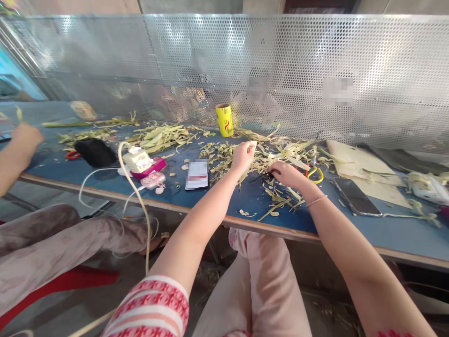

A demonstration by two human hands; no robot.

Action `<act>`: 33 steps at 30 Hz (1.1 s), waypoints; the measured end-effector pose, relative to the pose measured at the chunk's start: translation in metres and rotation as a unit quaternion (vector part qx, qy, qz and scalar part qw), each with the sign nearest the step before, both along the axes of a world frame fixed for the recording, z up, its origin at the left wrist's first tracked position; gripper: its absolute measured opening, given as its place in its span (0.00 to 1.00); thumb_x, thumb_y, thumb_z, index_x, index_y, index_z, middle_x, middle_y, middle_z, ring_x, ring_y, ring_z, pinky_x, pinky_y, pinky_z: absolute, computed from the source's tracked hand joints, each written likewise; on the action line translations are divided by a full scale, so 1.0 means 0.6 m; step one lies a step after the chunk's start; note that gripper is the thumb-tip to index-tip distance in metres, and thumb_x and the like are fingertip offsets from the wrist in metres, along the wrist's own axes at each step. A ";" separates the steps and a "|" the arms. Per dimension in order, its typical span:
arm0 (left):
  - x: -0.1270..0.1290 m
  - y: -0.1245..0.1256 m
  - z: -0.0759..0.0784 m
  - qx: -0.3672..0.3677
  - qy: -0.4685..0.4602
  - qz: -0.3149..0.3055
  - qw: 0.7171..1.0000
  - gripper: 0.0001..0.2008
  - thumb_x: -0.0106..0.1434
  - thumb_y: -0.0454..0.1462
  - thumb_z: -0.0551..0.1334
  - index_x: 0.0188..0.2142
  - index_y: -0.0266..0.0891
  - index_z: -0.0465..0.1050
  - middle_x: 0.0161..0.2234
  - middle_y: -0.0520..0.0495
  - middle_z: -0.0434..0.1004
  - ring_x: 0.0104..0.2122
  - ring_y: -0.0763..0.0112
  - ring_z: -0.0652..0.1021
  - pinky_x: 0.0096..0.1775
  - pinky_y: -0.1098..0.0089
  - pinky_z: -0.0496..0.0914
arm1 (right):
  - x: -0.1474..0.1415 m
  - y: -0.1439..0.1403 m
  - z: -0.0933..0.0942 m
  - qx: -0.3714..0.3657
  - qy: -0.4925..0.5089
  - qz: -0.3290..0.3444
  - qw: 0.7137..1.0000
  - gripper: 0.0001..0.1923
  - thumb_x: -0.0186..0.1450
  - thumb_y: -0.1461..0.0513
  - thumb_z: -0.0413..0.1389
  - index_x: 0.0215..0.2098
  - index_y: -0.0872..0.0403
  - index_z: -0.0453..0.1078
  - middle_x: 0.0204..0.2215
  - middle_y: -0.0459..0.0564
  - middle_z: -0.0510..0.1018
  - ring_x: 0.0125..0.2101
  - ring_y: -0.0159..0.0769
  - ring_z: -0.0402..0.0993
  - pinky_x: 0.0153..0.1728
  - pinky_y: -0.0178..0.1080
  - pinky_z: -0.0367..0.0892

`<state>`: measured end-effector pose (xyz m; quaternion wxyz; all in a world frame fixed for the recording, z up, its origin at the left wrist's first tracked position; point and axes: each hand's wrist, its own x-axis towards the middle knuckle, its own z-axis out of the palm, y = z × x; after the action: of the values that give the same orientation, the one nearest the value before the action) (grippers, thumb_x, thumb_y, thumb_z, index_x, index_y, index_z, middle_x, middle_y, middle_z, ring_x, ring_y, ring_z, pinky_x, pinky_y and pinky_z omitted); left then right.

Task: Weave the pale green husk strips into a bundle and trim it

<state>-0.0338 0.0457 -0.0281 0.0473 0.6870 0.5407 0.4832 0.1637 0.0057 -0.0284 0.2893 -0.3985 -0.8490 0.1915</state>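
While the left hand (243,157) pinches a small pale fibrous piece (253,144) near frame centre, the right hand (285,173) lies lower right, fingers curled round a thin dark object (263,177).

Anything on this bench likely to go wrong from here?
Possibly three things. The yellow-handled scissors lie among leaf scraps close to the right hand; I can't make out the blades, so a nick is possible. The white cable hangs over the front edge of the table, where it might snag. The phone with the lit screen lies near that edge and might get knocked.
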 end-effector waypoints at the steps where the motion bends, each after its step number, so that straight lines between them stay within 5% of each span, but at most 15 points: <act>1: -0.001 -0.003 0.004 0.002 -0.013 0.008 1.000 0.12 0.60 0.31 0.54 0.38 0.39 0.75 0.40 0.45 0.78 0.42 0.67 0.76 0.47 0.69 0.67 | 0.003 0.005 -0.003 0.044 -0.036 -0.005 0.998 0.08 0.56 0.68 0.51 0.29 0.54 0.71 0.30 0.51 0.74 0.34 0.37 0.71 0.42 0.42 0.67; 10: 0.002 -0.028 0.026 0.046 -0.041 0.032 0.998 0.14 0.63 0.31 0.51 0.46 0.39 0.69 0.46 0.42 0.76 0.48 0.63 0.73 0.54 0.61 0.63 | 0.008 0.010 -0.003 0.079 -0.097 -0.021 0.992 0.14 0.50 0.73 0.47 0.27 0.55 0.72 0.31 0.52 0.75 0.37 0.38 0.70 0.44 0.40 0.66; 16: 0.016 -0.038 0.020 0.036 -0.014 -0.073 0.997 0.22 0.65 0.33 0.51 0.59 0.41 0.57 0.43 0.44 0.75 0.40 0.70 0.75 0.46 0.68 0.68 | 0.003 -0.004 0.009 0.130 0.008 -0.084 0.988 0.07 0.60 0.64 0.49 0.34 0.54 0.69 0.33 0.52 0.74 0.35 0.38 0.70 0.41 0.41 0.67; 21: 0.028 -0.040 0.011 0.065 0.091 -0.179 0.977 0.13 0.64 0.34 0.55 0.48 0.39 0.69 0.40 0.44 0.78 0.42 0.68 0.76 0.47 0.67 0.68 | -0.001 0.001 -0.003 0.151 0.076 -0.107 0.980 0.13 0.62 0.57 0.53 0.43 0.54 0.65 0.38 0.54 0.72 0.33 0.36 0.71 0.38 0.43 0.69; 33: 0.032 -0.029 0.004 0.079 0.088 -0.248 0.962 0.09 0.63 0.32 0.57 0.42 0.39 0.72 0.38 0.45 0.79 0.38 0.71 0.78 0.42 0.70 0.70 | -0.010 0.010 -0.014 0.161 0.077 -0.097 0.979 0.08 0.62 0.60 0.51 0.39 0.53 0.65 0.35 0.53 0.74 0.32 0.37 0.72 0.34 0.43 0.72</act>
<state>-0.0148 0.0282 -0.0255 0.0633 0.8408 0.3154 0.4353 0.1580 0.0115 -0.0370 0.4313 -0.4115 -0.8011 0.0538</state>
